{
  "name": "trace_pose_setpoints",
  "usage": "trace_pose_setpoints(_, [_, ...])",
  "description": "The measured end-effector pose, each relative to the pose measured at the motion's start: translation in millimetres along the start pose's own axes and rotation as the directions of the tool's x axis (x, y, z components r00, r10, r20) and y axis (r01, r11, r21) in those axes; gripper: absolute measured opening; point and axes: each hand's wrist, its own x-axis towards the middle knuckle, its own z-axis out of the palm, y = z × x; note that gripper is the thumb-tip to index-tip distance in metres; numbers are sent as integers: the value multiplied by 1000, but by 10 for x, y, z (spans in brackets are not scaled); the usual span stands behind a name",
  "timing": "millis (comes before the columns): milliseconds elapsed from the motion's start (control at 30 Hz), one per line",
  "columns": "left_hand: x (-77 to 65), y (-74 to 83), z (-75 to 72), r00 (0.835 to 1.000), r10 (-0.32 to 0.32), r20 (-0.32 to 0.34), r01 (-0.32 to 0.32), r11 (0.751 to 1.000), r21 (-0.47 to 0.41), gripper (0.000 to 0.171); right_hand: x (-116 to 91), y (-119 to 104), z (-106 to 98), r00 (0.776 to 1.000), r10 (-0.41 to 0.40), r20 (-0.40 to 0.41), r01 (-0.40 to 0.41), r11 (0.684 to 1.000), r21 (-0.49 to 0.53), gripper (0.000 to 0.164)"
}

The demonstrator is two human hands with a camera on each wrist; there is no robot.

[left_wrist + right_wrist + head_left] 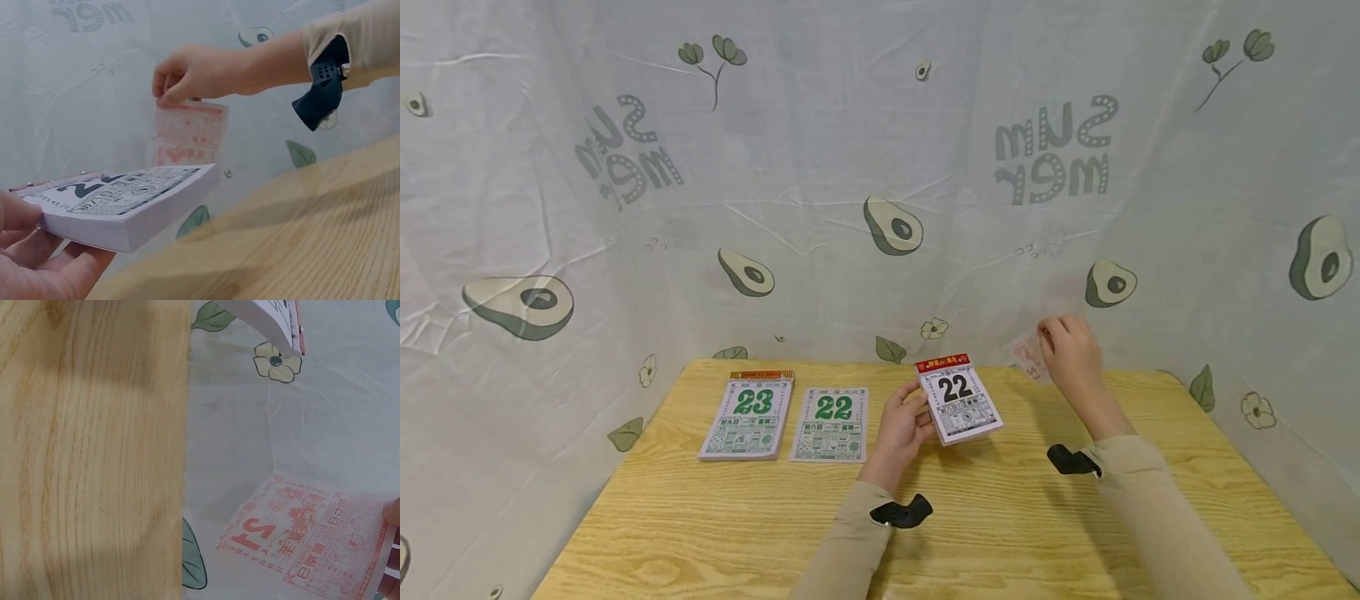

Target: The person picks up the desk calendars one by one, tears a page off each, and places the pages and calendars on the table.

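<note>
My left hand (904, 425) grips a thick tear-off calendar (962, 404) by its left edge, thumb on top and fingers underneath. The calendar has a red header and a black 22 on its top page, and it is tilted above the table. Off to the right and higher, my right hand (1070, 354) pinches a thin loose calendar sheet (294, 534) printed in red. In the left wrist view this sheet (187, 134) hangs down from the thumb and fingers, behind the calendar block and apart from it.
On the left of the wooden table (985, 517) lies another calendar pad (748, 417) with a green 23. Beside it is a single sheet (830, 425) with a green 22. A white avocado-print cloth (820, 150) hangs behind the table and along its sides.
</note>
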Motion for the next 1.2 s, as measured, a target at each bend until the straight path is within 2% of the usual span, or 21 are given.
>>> trace_pose_setpoints(333, [-3,59,-36,1000,-25,2,24,998,52,36,-143,13,45,999,-22,25,22,1000,-7,5])
trace_pose_setpoints(733, [29,95,-125,999,-36,-10,37,997,70,36,-273,-24,115,997,40,62,-40,999,2,4])
trace_pose_setpoints(1200, [30,124,-194,999,-35,-33,38,994,102,38,-395,-53,209,999,14,51,-16,999,35,6])
